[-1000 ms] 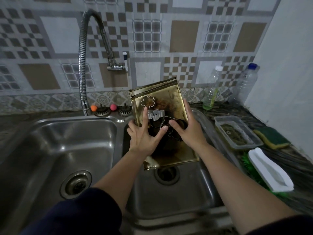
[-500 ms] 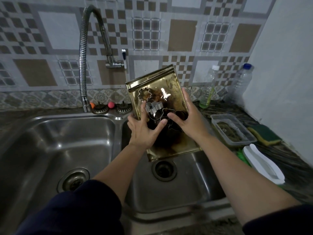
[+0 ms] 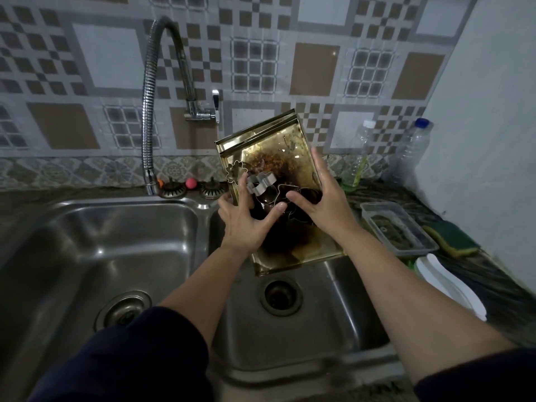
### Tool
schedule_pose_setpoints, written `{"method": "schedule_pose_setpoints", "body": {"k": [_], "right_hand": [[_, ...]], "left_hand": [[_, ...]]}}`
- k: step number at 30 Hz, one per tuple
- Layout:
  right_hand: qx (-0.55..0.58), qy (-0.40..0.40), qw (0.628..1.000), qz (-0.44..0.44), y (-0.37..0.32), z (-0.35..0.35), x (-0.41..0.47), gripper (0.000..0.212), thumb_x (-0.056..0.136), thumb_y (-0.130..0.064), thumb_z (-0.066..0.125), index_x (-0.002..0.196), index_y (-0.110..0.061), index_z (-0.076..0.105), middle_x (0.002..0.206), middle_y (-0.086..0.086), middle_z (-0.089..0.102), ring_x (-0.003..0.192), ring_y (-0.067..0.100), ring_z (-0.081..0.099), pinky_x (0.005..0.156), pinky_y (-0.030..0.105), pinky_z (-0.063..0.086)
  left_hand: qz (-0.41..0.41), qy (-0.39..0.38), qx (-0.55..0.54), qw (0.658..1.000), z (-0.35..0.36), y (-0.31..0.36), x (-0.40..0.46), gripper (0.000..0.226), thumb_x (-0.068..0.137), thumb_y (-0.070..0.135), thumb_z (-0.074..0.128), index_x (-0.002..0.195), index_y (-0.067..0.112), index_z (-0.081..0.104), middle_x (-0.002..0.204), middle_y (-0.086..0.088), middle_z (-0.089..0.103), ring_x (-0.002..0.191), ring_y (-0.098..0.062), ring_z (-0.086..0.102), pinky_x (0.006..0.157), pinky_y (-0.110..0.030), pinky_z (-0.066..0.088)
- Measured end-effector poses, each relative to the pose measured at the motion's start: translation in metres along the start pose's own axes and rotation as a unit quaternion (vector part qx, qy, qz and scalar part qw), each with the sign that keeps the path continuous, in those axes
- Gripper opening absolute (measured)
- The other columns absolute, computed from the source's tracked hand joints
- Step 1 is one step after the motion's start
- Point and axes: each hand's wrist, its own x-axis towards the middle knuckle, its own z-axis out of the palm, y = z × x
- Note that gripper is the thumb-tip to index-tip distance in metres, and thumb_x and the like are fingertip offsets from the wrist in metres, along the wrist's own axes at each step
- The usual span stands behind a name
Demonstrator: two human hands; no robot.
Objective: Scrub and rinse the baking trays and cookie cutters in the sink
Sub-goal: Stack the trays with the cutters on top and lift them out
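Right now both hands hold stacked baking trays tilted over the right sink basin.

Stained gold baking trays [image 3: 293,152] lean up over the right basin [image 3: 333,314], cookie cutters [image 3: 261,183] lying on the top one. Left hand [image 3: 246,221] grips the left edge, thumb across the cutters; right hand [image 3: 322,204] clasps the right edge, fingers spread. Sponge [image 3: 451,237] sits on the bench [image 3: 493,274].

Tilted trays [image 3: 293,158] block the right basin [image 3: 333,329] (left basin [image 3: 87,242] open).

One head-worn wide-angle view looks forward and down, close over the double sink [image 3: 116,233], facing the tiled wall [image 3: 261,53].
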Motion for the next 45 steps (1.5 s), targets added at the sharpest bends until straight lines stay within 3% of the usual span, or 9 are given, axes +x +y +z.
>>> {"method": "schedule_pose_setpoints", "body": {"k": [3,9,15,21,26,30,36,41,45], "right_hand": [[-0.004,0.001,1.000,0.006,0.002,0.004,-0.001,0.095,0.074,-0.063,0.065,0.145,-0.055,0.002,0.158,-0.009,0.017,0.144,0.015,0.020,0.108,0.041,0.026],[-0.010,-0.006,1.000,-0.008,0.002,0.005,0.002,0.094,0.076,-0.061,0.065,0.147,-0.052,0.003,0.159,-0.013,0.015,0.143,0.011,0.018,0.106,0.034,0.024],[-0.010,-0.007,1.000,-0.012,-0.001,0.008,0.003,0.094,0.076,-0.062,0.065,0.147,-0.052,0.004,0.158,-0.012,0.017,0.144,0.012,0.018,0.109,0.037,0.024],[-0.020,-0.020,1.000,-0.007,-0.013,0.007,0.002,0.092,0.073,-0.067,0.064,0.143,-0.059,0.005,0.154,-0.002,0.027,0.139,0.016,0.029,0.107,0.036,0.029],[-0.062,-0.020,0.998,-0.016,-0.027,0.008,-0.004,0.095,0.070,-0.075,0.060,0.144,-0.059,0.003,0.152,0.003,0.032,0.138,0.022,0.034,0.110,0.048,0.034],[-0.110,-0.010,0.993,-0.032,-0.046,0.007,-0.009,0.096,0.069,-0.072,0.059,0.143,-0.059,-0.001,0.149,0.006,0.036,0.132,0.025,0.041,0.104,0.043,0.039],[-0.124,0.042,0.990,-0.060,-0.073,-0.001,-0.021,0.096,0.072,-0.064,0.063,0.146,-0.053,0.002,0.152,0.006,0.032,0.135,0.022,0.037,0.106,0.041,0.035],[-0.146,0.094,0.982,-0.077,-0.093,-0.015,-0.025,0.097,0.075,-0.060,0.065,0.148,-0.049,0.001,0.143,0.009,0.039,0.117,0.006,0.034,0.097,0.028,0.030],[-0.137,0.116,0.979,-0.092,-0.109,-0.028,-0.027,0.097,0.078,-0.053,0.068,0.148,-0.046,0.001,0.148,0.007,0.035,0.116,0.001,0.027,0.098,0.027,0.025]], "left_hand": [[-0.003,-0.006,-0.004,1.000,0.000,-0.004,0.000,0.099,0.062,0.080,0.058,0.139,0.061,-0.001,0.150,-0.008,-0.005,0.143,-0.031,-0.010,0.114,-0.053,0.014],[-0.010,0.000,-0.008,1.000,0.000,-0.004,-0.002,0.101,0.055,0.085,0.047,0.139,0.060,-0.003,0.150,-0.011,-0.004,0.143,-0.034,-0.010,0.113,-0.053,0.014],[-0.014,-0.004,-0.007,1.000,-0.003,-0.006,-0.002,0.101,0.058,0.084,0.049,0.140,0.059,-0.005,0.151,-0.011,-0.005,0.143,-0.036,-0.011,0.113,-0.054,0.012],[-0.015,0.009,-0.057,0.998,-0.003,-0.008,-0.007,0.100,0.060,0.083,0.051,0.142,0.058,-0.003,0.153,-0.009,-0.010,0.143,-0.032,-0.017,0.113,-0.055,0.009],[-0.010,0.008,-0.080,0.997,-0.010,-0.009,-0.015,0.104,0.056,0.085,0.047,0.143,0.056,-0.003,0.152,-0.008,-0.009,0.143,-0.030,-0.016,0.113,-0.054,0.009],[0.008,0.015,-0.104,0.994,-0.018,-0.009,-0.022,0.102,0.059,0.084,0.047,0.143,0.056,-0.004,0.153,-0.007,-0.013,0.143,-0.028,-0.018,0.112,-0.056,0.011],[0.060,0.020,-0.113,0.992,-0.032,0.007,-0.020,0.102,0.060,0.081,0.049,0.144,0.054,-0.002,0.152,-0.009,-0.011,0.142,-0.028,-0.017,0.111,-0.055,0.013],[0.107,0.035,-0.101,0.989,-0.042,0.030,-0.015,0.103,0.062,0.078,0.053,0.146,0.051,0.000,0.151,-0.009,-0.006,0.142,-0.030,-0.007,0.109,-0.056,0.018],[0.129,0.044,-0.089,0.987,-0.049,0.050,-0.015,0.103,0.065,0.076,0.058,0.146,0.050,0.000,0.151,-0.010,-0.005,0.142,-0.034,-0.006,0.109,-0.057,0.019]]}}
